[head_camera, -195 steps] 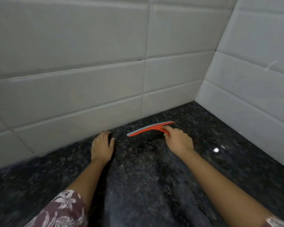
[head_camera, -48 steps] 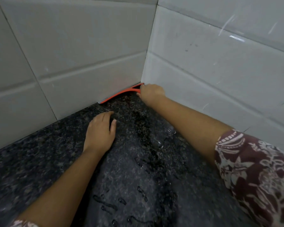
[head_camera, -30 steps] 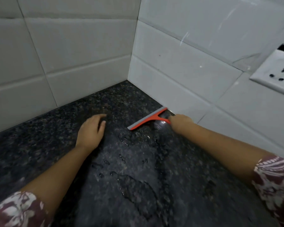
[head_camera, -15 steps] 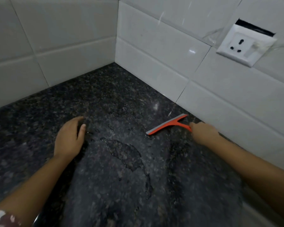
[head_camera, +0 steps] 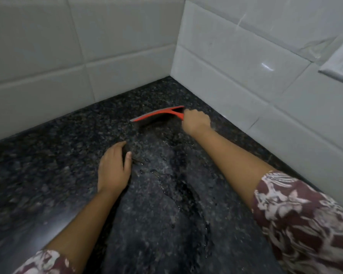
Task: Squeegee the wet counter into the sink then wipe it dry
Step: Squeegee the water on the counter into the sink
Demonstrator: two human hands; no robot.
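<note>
Squeegeeing seems only partly done: water streaks [head_camera: 178,186] lie on the granite counter [head_camera: 48,155], and no sink or cloth is visible. The right hand [head_camera: 196,120] grips the handle of the orange squeegee [head_camera: 158,113] near the tiled corner. The left hand [head_camera: 113,169] rests flat, fingers relaxed. A moment earlier the squeegee was farther from the corner, beside the right wall.

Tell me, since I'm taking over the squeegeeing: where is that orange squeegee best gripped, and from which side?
By the squeegee handle, where the right hand grips it, coming from the near side: the handle juts back from the long blade lying across the counter.
</note>
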